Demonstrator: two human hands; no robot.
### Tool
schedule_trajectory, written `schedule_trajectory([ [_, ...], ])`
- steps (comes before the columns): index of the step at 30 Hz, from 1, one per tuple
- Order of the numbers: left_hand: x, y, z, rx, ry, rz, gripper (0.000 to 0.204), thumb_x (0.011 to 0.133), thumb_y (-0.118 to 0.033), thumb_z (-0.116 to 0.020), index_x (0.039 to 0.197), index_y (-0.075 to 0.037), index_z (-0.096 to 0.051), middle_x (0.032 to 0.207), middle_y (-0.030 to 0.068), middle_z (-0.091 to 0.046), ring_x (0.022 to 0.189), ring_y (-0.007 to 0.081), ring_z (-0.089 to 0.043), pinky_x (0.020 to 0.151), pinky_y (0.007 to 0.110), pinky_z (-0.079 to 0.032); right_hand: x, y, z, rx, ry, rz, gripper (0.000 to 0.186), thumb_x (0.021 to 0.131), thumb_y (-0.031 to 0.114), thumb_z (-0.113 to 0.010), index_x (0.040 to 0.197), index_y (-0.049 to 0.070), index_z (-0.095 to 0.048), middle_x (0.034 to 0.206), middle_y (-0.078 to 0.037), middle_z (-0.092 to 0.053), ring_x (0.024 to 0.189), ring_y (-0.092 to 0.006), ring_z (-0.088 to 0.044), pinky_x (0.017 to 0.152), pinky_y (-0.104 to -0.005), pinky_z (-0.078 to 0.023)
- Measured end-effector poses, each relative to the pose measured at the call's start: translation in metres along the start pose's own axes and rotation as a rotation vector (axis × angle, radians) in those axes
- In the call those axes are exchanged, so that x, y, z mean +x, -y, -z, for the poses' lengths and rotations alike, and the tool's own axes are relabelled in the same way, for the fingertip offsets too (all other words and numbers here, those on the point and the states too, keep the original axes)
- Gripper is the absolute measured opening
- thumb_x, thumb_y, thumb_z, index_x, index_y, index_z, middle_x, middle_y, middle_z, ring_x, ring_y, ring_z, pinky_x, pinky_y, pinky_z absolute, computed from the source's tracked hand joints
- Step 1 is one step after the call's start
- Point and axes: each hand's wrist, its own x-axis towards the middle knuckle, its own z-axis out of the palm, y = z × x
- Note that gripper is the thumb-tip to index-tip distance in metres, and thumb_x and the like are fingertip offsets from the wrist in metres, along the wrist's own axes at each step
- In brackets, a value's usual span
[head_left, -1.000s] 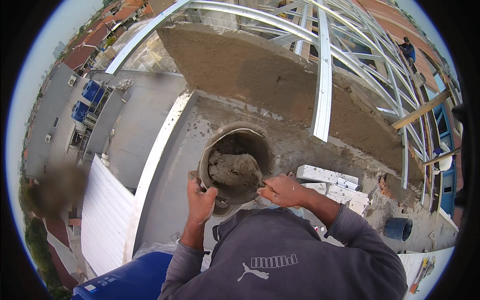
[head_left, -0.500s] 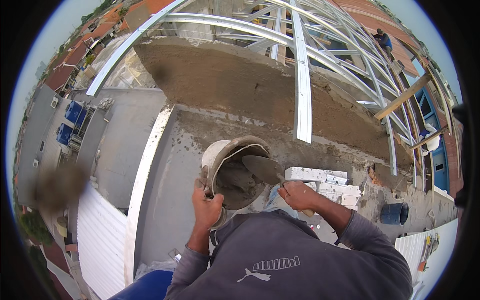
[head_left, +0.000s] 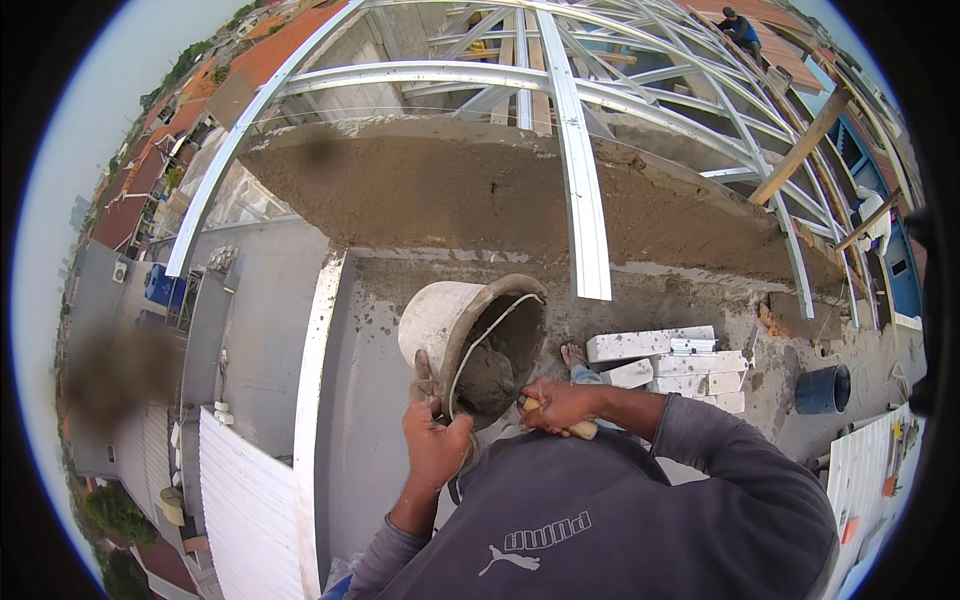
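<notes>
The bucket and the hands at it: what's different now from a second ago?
The bucket has tipped further, its mouth turned more to the right. The trowel, its blade plainly visible half a second ago, now shows mainly its handle. Nothing was visibly let go: the left hand still holds the bucket, the right hand the trowel. The white blocks lie as before.

You had white blocks on the grey floor, dark blue bucket toward its right edge, white ledge along its left edge. Metal roof frame jutted over its far edge; co-worker past far right corner.
</notes>
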Motion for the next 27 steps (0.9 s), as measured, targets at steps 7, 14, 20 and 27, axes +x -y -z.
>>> schedule_trajectory([
  [7,0.064,0.012,-0.038,-0.083,-0.269,0.094,0.061,0.078,0.007,-0.060,0.137,0.002,-0.043,0.127,0.0151,-0.058,0.106,0.0256,-0.065,0.081,0.036,-0.057,-0.030,0.033,0.116,-0.072,0.271,0.110,0.019,0.089,0.018,-0.069,0.091,0.005,-0.055,0.062,0.000,-0.052,0.048,-0.0077,-0.051,0.040,-0.0264,-0.042],
  [14,0.097,0.030,-0.095,-0.673,-0.572,0.459,0.047,0.088,-0.008,-0.053,0.134,-0.004,-0.046,0.128,0.0192,-0.056,0.112,0.0375,-0.062,0.084,0.061,-0.058,-0.078,0.052,0.256,0.110,0.376,0.018,0.017,0.089,0.014,-0.068,0.092,0.005,-0.054,0.064,0.001,-0.051,0.049,-0.0064,-0.051,0.041,-0.0251,-0.043],
  [20,0.097,0.086,-0.116,-0.726,-0.932,0.786,0.047,0.091,-0.009,-0.049,0.136,0.000,-0.045,0.131,0.0211,-0.054,0.112,0.0398,-0.062,0.087,0.059,-0.059,-0.169,0.069,0.422,0.062,-0.031,-0.045,0.015,0.087,0.011,-0.070,0.090,0.007,-0.056,0.064,0.002,-0.054,0.047,-0.0060,-0.051,0.040,-0.0246,-0.041],
  [27,0.051,0.103,-0.114,-0.314,-0.902,0.910,0.047,0.087,-0.008,-0.050,0.133,0.003,-0.048,0.128,0.0223,-0.056,0.112,0.0400,-0.062,0.088,0.060,-0.059,-0.204,0.076,0.614,-0.162,-0.608,-0.189,0.021,0.085,0.017,-0.070,0.096,0.003,-0.060,0.064,-0.001,-0.056,0.048,-0.0104,-0.054,0.045,-0.0282,-0.048],
])
